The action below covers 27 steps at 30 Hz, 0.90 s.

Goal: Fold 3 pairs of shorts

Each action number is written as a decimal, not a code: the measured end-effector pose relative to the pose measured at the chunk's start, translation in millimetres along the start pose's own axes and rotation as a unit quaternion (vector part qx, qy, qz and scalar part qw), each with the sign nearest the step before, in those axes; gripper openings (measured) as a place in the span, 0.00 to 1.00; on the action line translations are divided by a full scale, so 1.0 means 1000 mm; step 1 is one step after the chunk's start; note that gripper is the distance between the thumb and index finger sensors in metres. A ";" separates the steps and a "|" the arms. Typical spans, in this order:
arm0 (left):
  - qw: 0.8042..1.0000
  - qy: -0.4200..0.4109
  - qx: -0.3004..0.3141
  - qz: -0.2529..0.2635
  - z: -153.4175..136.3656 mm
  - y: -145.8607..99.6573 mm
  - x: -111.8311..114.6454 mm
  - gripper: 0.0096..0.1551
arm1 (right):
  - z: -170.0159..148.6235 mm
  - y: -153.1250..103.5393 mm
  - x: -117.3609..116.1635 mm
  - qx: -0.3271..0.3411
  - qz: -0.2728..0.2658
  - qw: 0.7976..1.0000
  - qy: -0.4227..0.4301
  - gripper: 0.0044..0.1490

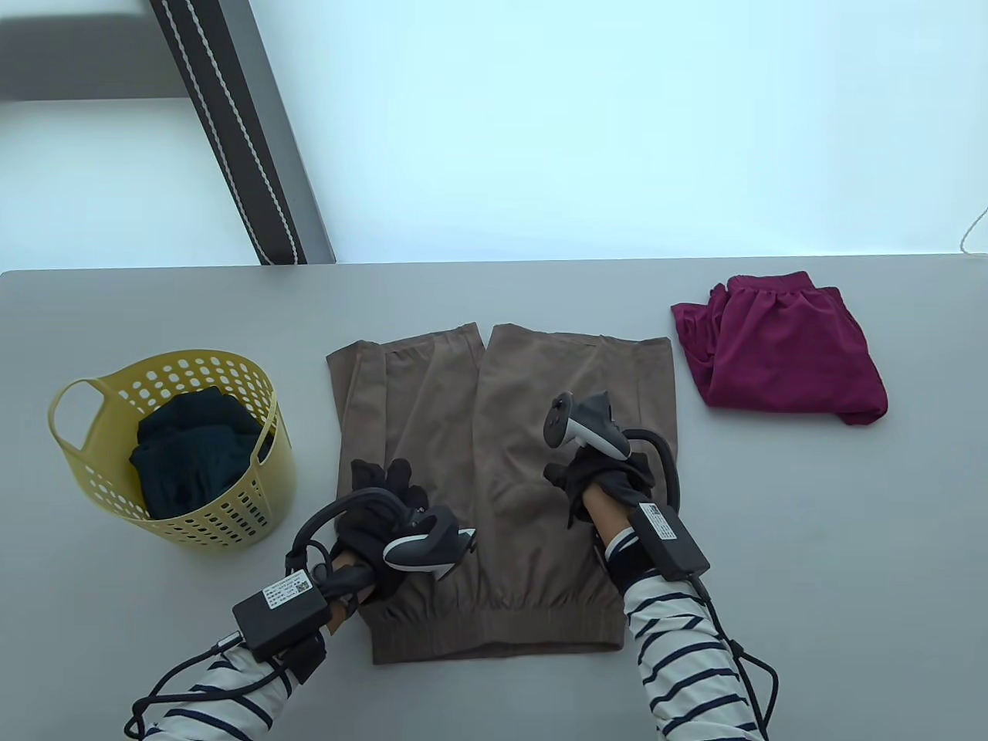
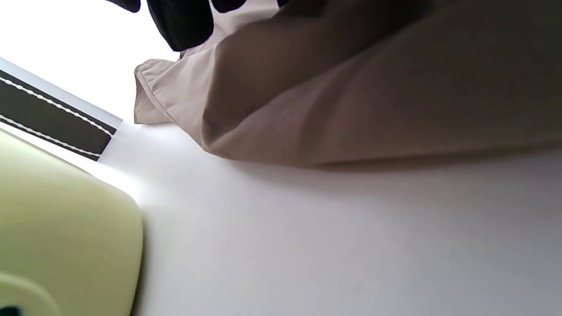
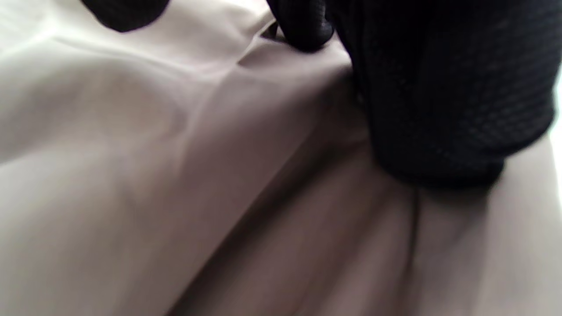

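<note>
Table view shows brown shorts (image 1: pixel 502 478) spread flat on the grey counter (image 1: pixel 772 540), waistband toward the person, both legs pointing away. Left hand (image 1: pixel 382 509) lies on the left leg near that side's edge, its gloved fingers (image 1: pixel 378 475) stretched out flat on the cloth. Right hand (image 1: pixel 598 478) rests on the right leg; its fingers look bent down into the fabric, but whether they pinch it I cannot tell. Both hands are well apart, one on each leg.

Maroon shorts (image 1: pixel 779 347) lie folded to the right of the brown pair, apart from it. To the left stands a yellow basket (image 1: pixel 85 440) with a dark garment (image 1: pixel 193 455) inside.

Left wrist view has the fingers (image 2: pixel 182 24) at the top edge over the brown shorts (image 2: pixel 351 96), with the basket (image 2: pixel 66 228) blurred at lower left. Right wrist view is filled with brown shorts (image 3: pixel 175 197) under the glove (image 3: pixel 439 87).
</note>
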<state>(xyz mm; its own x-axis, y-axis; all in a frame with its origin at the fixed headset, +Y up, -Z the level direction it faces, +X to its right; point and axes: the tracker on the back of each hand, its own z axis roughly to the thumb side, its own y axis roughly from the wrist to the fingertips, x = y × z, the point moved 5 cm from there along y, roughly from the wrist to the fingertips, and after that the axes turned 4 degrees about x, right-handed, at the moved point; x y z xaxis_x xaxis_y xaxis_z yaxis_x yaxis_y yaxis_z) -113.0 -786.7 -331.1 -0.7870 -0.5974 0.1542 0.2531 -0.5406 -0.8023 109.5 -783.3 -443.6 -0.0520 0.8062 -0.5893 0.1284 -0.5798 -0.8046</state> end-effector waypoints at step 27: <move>0.990 0.122 -0.046 -0.051 0.004 -0.010 -0.006 0.40 | 0.003 -0.028 -0.017 0.095 0.017 0.991 -0.089 0.51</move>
<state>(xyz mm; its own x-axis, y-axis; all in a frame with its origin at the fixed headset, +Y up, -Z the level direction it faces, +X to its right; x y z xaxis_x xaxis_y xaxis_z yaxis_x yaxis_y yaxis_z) -109.2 -779.9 -321.4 -0.9215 -0.3748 0.1017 0.1215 -0.5270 -0.8411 103.8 -781.2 -411.6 -0.2260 0.7620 -0.6068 -0.0544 -0.6318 -0.7732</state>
